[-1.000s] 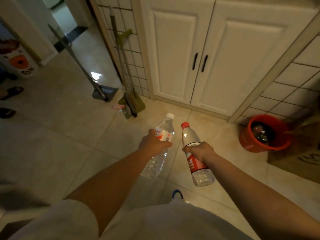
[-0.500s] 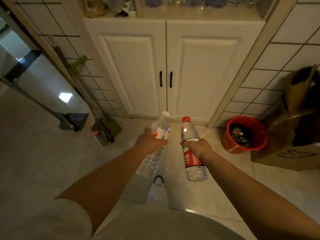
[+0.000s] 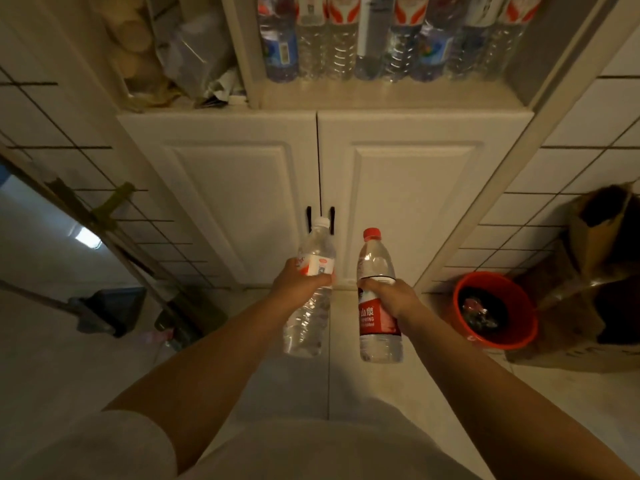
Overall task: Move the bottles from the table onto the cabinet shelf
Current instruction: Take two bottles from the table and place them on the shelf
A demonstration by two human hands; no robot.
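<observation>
While both arms reach forward in front of the cabinet, the fingers [image 3: 320,279] of the left hand [image 3: 297,287] are curled tightly round the middle of the white-capped bottle [image 3: 310,289], just under its white and red label, so the neck and cap stand above the fist and the ribbed clear body hangs below it, the whole bottle leaning slightly to the right. Just beside it, apart and not touching, the right hand [image 3: 391,296] wraps its fingers [image 3: 367,283] round the red-capped bottle [image 3: 377,299] at the top edge of its red label, with the clear shoulder and cap above the grip and the label and base below; this bottle stands close to upright. Both bottles are held in the air before the two closed white cabinet doors [image 3: 408,202], their caps near the pair of black handles [image 3: 320,216]. Above the doors runs the open cabinet shelf [image 3: 388,95], where a row of bottles [image 3: 381,39] stands upright side by side. Low on the right sits a red bucket [image 3: 498,337] on the tiled floor [image 3: 52,358], next to a brown cardboard box [image 3: 588,306].
</observation>
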